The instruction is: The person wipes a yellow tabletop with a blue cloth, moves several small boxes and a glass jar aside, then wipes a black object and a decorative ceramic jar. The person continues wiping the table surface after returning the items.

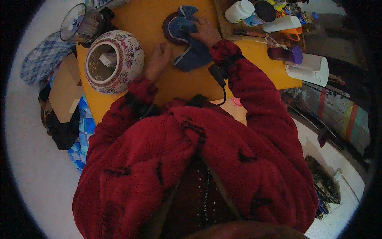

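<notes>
My right hand is on a blue cloth with pale edging, its fingers gripping a fold. Part of the cloth lies over a dark red round object, of which only the rim shows. My left hand, slightly blurred, is over the table between the cloth and a patterned ceramic jar, with nothing visible in it. The wide-mouthed jar leans with its opening towards the left, and a small white box shows inside its mouth. Both hands are over the orange-yellow wooden tabletop.
A glass vessel is behind the jar. White plastic bottle, black-lidded jar, purple-capped container and white plastic pitcher crowd the right. An open cardboard box adjoins the table's left edge. A black cable hangs near my right sleeve.
</notes>
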Available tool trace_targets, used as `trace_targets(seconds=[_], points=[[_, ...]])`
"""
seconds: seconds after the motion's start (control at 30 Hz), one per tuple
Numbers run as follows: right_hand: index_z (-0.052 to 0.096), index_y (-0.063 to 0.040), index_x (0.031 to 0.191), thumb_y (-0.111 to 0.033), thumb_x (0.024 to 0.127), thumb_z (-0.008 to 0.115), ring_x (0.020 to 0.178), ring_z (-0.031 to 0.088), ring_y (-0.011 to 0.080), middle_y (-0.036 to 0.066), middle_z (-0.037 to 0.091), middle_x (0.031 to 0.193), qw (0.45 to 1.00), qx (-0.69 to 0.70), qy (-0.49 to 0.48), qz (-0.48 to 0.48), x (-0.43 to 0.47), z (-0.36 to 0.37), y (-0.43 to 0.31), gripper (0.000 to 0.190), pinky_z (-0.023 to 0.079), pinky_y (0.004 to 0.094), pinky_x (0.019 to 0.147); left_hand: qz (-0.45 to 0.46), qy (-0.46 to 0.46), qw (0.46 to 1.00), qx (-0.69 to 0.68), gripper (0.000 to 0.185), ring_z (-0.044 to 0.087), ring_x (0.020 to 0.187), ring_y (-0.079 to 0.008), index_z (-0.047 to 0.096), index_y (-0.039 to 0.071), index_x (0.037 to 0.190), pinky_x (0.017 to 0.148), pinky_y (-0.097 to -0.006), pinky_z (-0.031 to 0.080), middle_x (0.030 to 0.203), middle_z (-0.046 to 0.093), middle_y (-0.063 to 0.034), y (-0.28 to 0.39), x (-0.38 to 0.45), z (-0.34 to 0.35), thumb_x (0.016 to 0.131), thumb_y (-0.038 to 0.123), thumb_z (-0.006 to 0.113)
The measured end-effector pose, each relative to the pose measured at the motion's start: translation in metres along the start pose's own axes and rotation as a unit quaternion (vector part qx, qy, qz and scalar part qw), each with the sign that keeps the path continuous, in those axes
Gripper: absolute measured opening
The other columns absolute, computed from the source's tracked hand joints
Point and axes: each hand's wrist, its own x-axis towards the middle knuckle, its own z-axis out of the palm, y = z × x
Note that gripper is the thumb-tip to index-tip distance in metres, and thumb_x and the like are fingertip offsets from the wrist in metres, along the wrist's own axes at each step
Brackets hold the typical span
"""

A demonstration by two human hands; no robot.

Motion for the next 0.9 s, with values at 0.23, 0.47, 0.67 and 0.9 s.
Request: trace_targets(seconds=[0.23,0.47,0.67,0.9], points=[[0.048,-0.013,0.122,-0.046,0.069,0.063,0.121,0.033,0.0358,0.012,0.028,0.137,0.998,-0.034,0.016,0.044,-0.008,0.002,-0.011,0.064,0.028,0.0476,0.100,0.000,0.049,0.992,-0.119,0.044,0.059,0.075,-0.0142,0.035,0.005,0.124,0.061,-0.0260,0.047,0.084,0.059,-0.0089,0.002,0.021,0.016,0.087,0.020,0.054],[0.042,-0.020,0.129,-0.054,0.063,0.066,0.129,0.023,0.0354,0.015,0.021,0.142,0.998,-0.026,0.033,0.041,-0.002,-0.007,-0.029,0.078,0.020,0.0500,0.103,-0.024,0.032,0.987,-0.158,0.051,0.061,0.078,-0.0165,0.032,0.006,0.130,0.066,-0.0258,0.049,0.099,0.058,-0.0119,0.000,0.030,0.013,0.086,0.013,0.057],[0.041,-0.025,0.130,-0.049,0.067,0.063,0.128,0.027,0.0339,0.013,0.025,0.142,0.999,-0.025,0.021,-0.033,0.020,0.006,-0.027,0.071,0.024,0.0467,0.103,0.010,0.043,0.986,-0.161,0.047,0.061,0.070,-0.0179,0.037,0.006,0.128,0.064,-0.0261,0.051,0.100,0.058,-0.0119,0.000,0.029,0.011,0.084,0.007,0.055],[0.055,-0.017,0.118,-0.033,0.068,0.062,0.120,0.039,0.0279,0.003,0.042,0.132,0.991,0.033,-0.049,-0.123,0.025,0.017,-0.050,0.052,0.030,0.0417,0.101,0.021,0.001,0.967,-0.255,0.039,0.059,0.091,-0.0215,0.040,0.007,0.123,0.075,-0.0316,0.051,0.103,0.058,-0.0106,-0.014,0.034,0.013,0.085,0.006,0.050]])
